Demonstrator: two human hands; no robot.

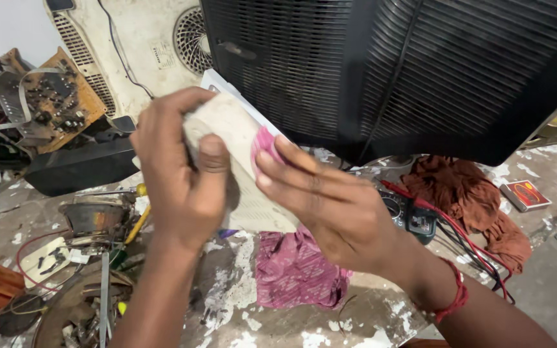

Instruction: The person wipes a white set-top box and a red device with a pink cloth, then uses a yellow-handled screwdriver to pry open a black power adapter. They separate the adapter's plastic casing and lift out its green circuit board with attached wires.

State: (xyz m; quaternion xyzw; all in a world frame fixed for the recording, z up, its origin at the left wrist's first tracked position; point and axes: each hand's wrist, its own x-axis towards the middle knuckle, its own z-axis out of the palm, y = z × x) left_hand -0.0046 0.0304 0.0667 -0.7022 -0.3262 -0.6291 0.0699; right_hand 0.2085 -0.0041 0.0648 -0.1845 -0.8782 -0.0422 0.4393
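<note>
At the centre of the workbench (381, 322), both hands hold a cream-coloured slotted cover (253, 193) raised clear of the surface.

1. Left hand (178, 174): fingers curled shut around the upper left end of the cover, thumb pressed flat across its face.
2. Right hand (333, 206): fingers extended and nearly flat, pinning a pink cloth (294, 270) against the cover's upper edge. The rest of the cloth hangs down below the cover toward the bench. A red thread (456, 296) circles this wrist.
3. Progress, as a judgement: wiping appears under way. The visible face of the cover looks dull and grimy in places, so cleaning seems incomplete. How much of the reverse side is done cannot be told, since it is hidden.

Surroundings: a large black ventilated casing (420, 71) stands directly behind the hands. A circuit board (59, 96) leans at far left, with a dirty white housing (136, 51) beside it. A multimeter (410, 216) with red and black leads lies just right of the hands, near a brown rag (472, 193). Loose parts and tools crowd the lower left.
</note>
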